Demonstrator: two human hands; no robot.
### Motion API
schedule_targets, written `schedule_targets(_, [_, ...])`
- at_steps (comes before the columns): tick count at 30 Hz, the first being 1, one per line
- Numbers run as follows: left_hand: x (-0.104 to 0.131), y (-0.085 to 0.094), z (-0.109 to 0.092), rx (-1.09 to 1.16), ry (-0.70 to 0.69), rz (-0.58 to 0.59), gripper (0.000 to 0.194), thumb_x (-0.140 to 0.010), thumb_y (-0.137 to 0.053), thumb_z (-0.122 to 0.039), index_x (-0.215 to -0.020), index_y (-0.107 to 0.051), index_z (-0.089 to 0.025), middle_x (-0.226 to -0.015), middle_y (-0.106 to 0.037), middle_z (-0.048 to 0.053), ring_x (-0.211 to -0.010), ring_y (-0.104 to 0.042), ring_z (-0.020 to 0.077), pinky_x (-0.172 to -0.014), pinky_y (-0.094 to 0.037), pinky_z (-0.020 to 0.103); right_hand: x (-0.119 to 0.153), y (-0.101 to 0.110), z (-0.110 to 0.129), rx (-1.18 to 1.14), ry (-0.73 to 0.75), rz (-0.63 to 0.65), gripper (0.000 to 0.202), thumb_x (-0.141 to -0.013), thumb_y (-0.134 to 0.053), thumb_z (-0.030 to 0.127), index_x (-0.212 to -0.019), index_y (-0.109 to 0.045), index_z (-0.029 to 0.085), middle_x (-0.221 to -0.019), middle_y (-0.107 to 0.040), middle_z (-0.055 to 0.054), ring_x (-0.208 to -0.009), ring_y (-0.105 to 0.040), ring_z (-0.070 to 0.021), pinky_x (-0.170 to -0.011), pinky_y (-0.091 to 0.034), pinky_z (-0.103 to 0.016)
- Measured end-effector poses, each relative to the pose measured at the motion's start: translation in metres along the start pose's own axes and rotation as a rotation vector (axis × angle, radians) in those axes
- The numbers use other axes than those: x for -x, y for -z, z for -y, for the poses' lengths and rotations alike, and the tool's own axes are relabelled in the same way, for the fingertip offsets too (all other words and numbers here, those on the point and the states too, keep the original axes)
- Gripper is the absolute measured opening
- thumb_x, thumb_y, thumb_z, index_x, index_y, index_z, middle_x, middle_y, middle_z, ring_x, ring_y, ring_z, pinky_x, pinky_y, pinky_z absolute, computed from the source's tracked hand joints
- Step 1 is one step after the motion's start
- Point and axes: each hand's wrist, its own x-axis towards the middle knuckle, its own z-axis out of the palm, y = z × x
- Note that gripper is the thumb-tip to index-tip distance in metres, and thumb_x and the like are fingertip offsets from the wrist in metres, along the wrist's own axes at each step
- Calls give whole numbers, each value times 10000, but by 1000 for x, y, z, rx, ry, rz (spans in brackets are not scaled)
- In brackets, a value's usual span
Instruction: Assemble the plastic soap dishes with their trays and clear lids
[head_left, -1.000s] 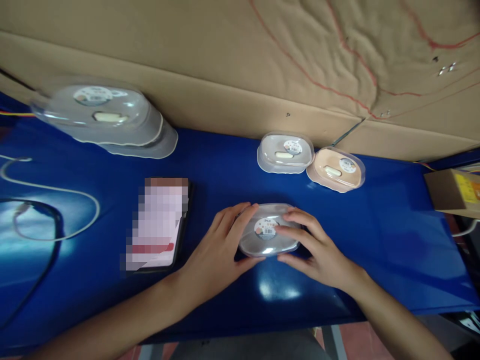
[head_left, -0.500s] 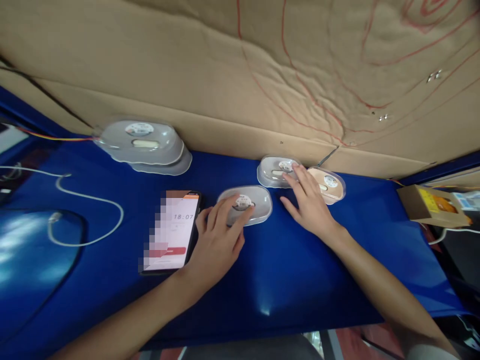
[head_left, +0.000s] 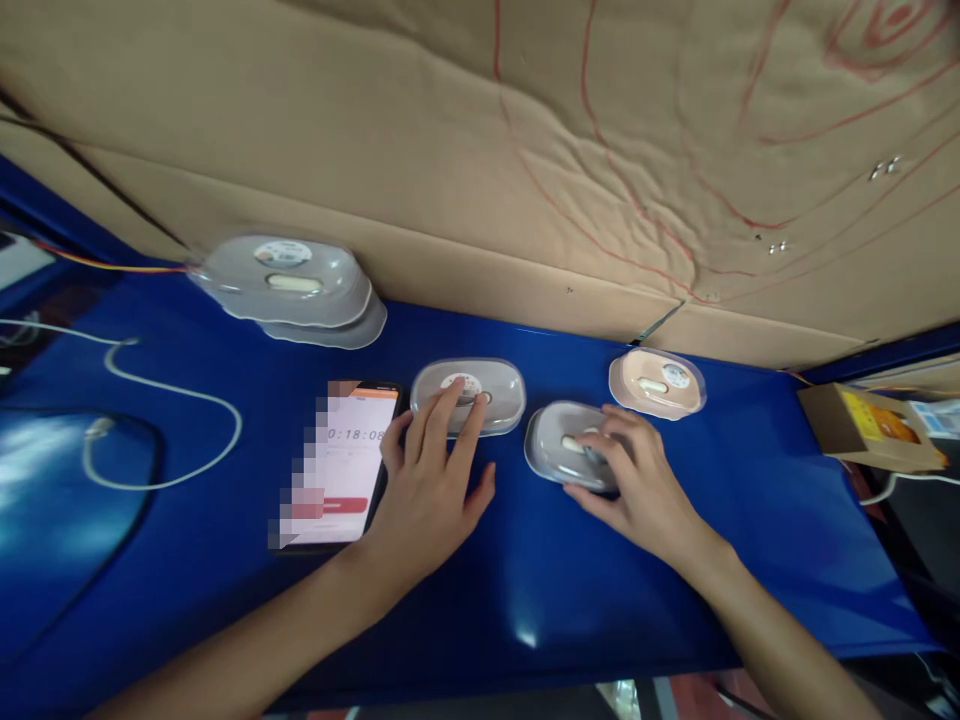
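My left hand (head_left: pixel 433 465) has its fingers spread over the top of a grey oval container (head_left: pixel 506 400) with a clear lid, a round label and a pale handle. Its fingertips rest on the lid near the label. To the right, my right hand (head_left: pixel 641 480) has thumb and fingers around the right end of a second grey oval container (head_left: pixel 551 445), covering its label. A third oval container (head_left: pixel 637 372), peach-coloured and also clear-lidded, sits behind my right hand, apart from it.
A stack of larger grey lidded containers (head_left: pixel 300 290) stands at the back left against the cardboard wall (head_left: pixel 420 180). A phone (head_left: pixel 349 500) showing a timer lies beside my left hand. A white cable (head_left: pixel 180 390) curls at the left; a small cardboard box (head_left: pixel 847 425) is at the right edge.
The right-hand grey container has come forward from beside the peach one, with my right hand now around it. The left container and my left hand have shifted slightly left and back.
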Motion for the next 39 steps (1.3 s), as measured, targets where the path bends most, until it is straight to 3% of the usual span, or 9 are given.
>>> schedule_targets(4, [8, 7, -9, 155, -160, -46, 576, -939, -683, -226, -1482, -499, -174, -1503, -555, 234, -1340, -579, 382, -1069, -452, 514, 18, 10, 9, -106, 56, 70, 492, -956, -743, 433, -1361, -536, 245, -1305, -558, -146, -1395, -494, -397, -1084, -494, -586])
schedule_targets(7, [17, 5, -13, 365, -292, 34, 600, -948, -721, -328, -1474, -475, -178, -1471, -565, 215, -1332, -585, 337, -1061, -508, 458, 18, 15, 12, -239, 51, 111, 533, -922, -770, 496, -1333, -540, 246, -1325, -551, -140, -1384, -496, -385, -1091, -493, -554])
schedule_targets(10, [24, -4, -11, 501, -270, 213, 849, -906, -772, -514, -1568, -355, -184, -1522, -521, 244, -1385, -555, 367, -1072, -534, 507, 18, 19, 9, -422, -2, 147, 612, -914, -743, 610, -1360, -522, 255, -1356, -518, -138, -1354, -525, -340, -1074, -518, -477])
schedule_targets(15, [28, -12, -9, 619, -159, 387, 946, -873, -818, -481, -1614, -270, -269, -1552, -541, 198, -1372, -575, 380, -1082, -513, 577, 19, 25, -2, -638, -54, 177, 560, -971, -670, 613, -1377, -520, 258, -1347, -523, -124, -1294, -566, -279, -1036, -537, -394])
schedule_targets(18, [27, -11, -12, 651, -119, 416, 886, -879, -811, -387, -1589, -298, -255, -1507, -585, 170, -1343, -590, 356, -1089, -498, 553, 15, 20, -10, -595, -89, 86, 536, -970, -679, 596, -1364, -547, 258, -1326, -548, -122, -1274, -572, -289, -1038, -533, -416])
schedule_targets(22, [25, -8, -14, 618, -147, 424, 827, -866, -803, -325, -1544, -338, -236, -1482, -584, 173, -1304, -595, 349, -1075, -484, 549, 2, 4, -19, -338, -151, -70, 486, -973, -727, 429, -1384, -540, 251, -1364, -552, -144, -1343, -548, -334, -1120, -478, -517])
schedule_targets(31, [25, -4, -15, 512, -233, 457, 852, -788, -837, -314, -1500, -390, -174, -1402, -579, 196, -1255, -555, 375, -1059, -458, 562, -13, -19, -29, -320, -158, -79, 416, -953, -765, 430, -1291, -595, 256, -1343, -606, -138, -1340, -592, -324, -1110, -521, -540])
schedule_targets(35, [26, -6, -15, 508, -248, 484, 827, -841, -826, -317, -1532, -385, -207, -1511, -540, 192, -1352, -523, 368, -1114, -396, 553, -14, -21, -36, -249, -92, -22, 451, -991, -716, 440, -1376, -582, 248, -1420, -637, -133, -1451, -529, -327, -1263, -336, -616])
schedule_targets(39, [23, -5, -13, 494, -212, 485, 736, -893, -783, -284, -1518, -398, -230, -1542, -558, 165, -1380, -537, 341, -1115, -369, 524, -8, 1, -31, -234, -58, 66, 512, -1106, -480, 458, -1587, -430, 289, -1651, -484, -94, -1614, -295, -315, -1320, -151, -646])
